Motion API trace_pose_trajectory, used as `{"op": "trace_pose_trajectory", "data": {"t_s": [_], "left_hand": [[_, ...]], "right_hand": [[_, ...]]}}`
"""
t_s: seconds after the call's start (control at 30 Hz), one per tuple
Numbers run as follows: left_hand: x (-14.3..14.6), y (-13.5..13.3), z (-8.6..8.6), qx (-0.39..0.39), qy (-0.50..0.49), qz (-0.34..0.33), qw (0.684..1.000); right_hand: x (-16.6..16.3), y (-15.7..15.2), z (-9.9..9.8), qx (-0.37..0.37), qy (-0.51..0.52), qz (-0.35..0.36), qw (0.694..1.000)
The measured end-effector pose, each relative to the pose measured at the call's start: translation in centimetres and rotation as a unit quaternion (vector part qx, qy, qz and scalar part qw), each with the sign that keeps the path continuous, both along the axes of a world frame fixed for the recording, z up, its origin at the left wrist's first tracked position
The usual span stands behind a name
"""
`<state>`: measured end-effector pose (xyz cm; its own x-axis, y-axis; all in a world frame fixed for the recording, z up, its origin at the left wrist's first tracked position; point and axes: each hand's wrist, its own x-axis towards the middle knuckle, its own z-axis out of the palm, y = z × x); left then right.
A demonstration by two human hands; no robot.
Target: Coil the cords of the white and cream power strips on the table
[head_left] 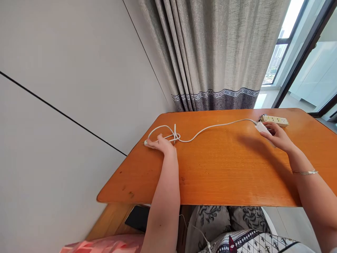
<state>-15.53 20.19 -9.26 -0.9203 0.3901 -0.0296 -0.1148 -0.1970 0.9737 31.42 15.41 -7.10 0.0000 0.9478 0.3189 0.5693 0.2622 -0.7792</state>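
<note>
we see a grey curtain (210, 52) with a dark lower band, a pale wall (65, 52) leftward, a daylit window (276, 59) rightward, and our orange-brown wooden table (223, 168).

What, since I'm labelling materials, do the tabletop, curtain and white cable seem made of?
Tabletop: probably varnished wood or veneer, by its grain and sheen. Curtain: matte woven fabric, by its texture and folds. White cable: likely smooth plastic, given even curves.
</note>
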Motion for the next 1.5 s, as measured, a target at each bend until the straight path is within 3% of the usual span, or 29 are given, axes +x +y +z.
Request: {"op": "trace_pose_trajectory", "data": {"t_s": [0.1, 0.3, 0.43, 0.6, 0.73, 0.93, 1.13, 1.33, 1.43, 1.5], "left_hand": [[0.6, -0.6, 0.8, -0.026, 0.048, 0.015, 0.998], [0.4, -0.4, 0.8, 0.022, 0.11, 0.046, 0.993], [0.1, 0.0, 0.6, 0.039, 0.037, 0.029, 0.998], [-1.1, 0.0, 0.6, 0.072, -0.032, 0.065, 0.995], [-2.0, 0.1, 0.0, 0.019, 0.005, 0.088, 0.996], [-3.2, 0.8, -1.5, -0.078, 0.04, 0.123, 0.989], [-3.3, 1.0, -2.3, -0.156, 0.005, 0.089, 0.984], [-1.0, 0.6, -1.1, -0.184, 0.098, 0.055, 0.976], [0.6, 0.0, -0.7, -0.13, 0.224, 0.031, 0.966], [1.6, -0.4, -0.7, -0.047, 0.306, -0.044, 0.95]], "right_hand": [[2.4, -0.8, -0.3, -0.03, -0.089, 0.008, 0.996], [6.5, -1.9, -0.1, -0.131, -0.257, -0.015, 0.957], [9.4, -1.9, -0.6, -0.152, -0.316, -0.05, 0.935], [12.7, -1.9, -2.0, -0.152, -0.381, -0.088, 0.908], [14.7, -2.2, -2.6, -0.166, -0.405, -0.116, 0.891], [17.6, -2.4, -3.3, -0.152, -0.397, -0.141, 0.894], [18.3, -2.1, -3.8, -0.163, -0.389, -0.133, 0.897], [17.3, -2.7, -3.5, -0.175, -0.423, -0.193, 0.868], [16.6, -2.8, -3.1, -0.185, -0.433, -0.223, 0.853], [16.2, -2.7, -2.8, -0.192, -0.439, -0.23, 0.847]]}}
